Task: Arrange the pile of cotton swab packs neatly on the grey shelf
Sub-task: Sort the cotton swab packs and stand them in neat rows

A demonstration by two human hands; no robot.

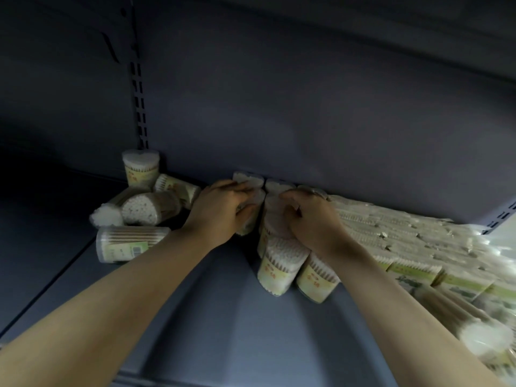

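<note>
Head view, left hand (223,208) and right hand (310,219) each grasping upright swab packs (275,263), toppled packs (131,244) left, bagged swabs (405,233) right

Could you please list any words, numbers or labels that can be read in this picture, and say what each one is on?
Nothing reads clearly.
Upright clear cotton swab tub with yellow label: red marks, too blurred to read.
Toppled clear cotton swab tub with green label: print blurred.
Flat wrapped swab packs with green bands: print too small.

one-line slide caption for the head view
Both hands, left and right, grip upright cotton swab packs on the grey shelf, toppled packs at left.
</note>
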